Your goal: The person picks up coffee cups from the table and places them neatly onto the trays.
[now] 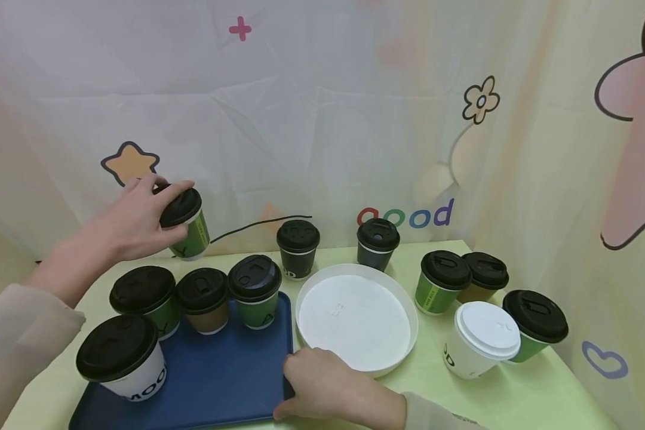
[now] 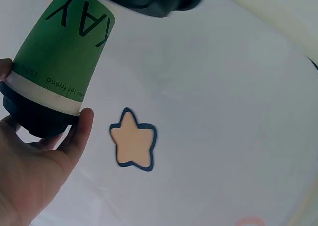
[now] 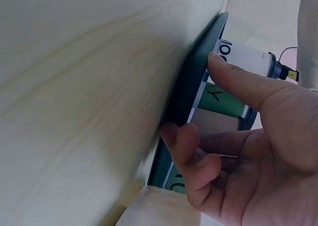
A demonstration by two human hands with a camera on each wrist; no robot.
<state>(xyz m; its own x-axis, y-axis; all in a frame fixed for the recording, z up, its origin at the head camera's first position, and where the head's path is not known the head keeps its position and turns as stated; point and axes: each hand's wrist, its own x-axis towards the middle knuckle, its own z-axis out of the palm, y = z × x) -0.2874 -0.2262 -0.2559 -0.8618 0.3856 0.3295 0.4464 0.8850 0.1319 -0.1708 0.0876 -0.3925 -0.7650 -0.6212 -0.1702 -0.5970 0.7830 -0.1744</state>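
My left hand point(image 1: 149, 218) holds a green paper coffee cup point(image 1: 193, 237) by its black lid, raised beyond the far left side of the blue tray. In the left wrist view, thumb and fingers of the left hand point(image 2: 42, 159) are round the lid of that cup point(image 2: 64, 44). On the tray point(image 1: 231, 376) stand several lidded cups: a white cup point(image 1: 140, 379), two green ones and a brown cup point(image 1: 209, 319). My right hand point(image 1: 328, 385) grips the tray's right edge near the front corner. Curled fingertips and thumb meet that edge in the right wrist view.
A round white dish point(image 1: 357, 316) lies right of the tray. Two dark cups, one left point(image 1: 298, 249) and one right point(image 1: 377, 243), stand behind it. Farther right are green cups, a brown one and a white-lidded cup point(image 1: 478, 340). A printed curtain point(image 1: 322, 119) hangs behind the table.
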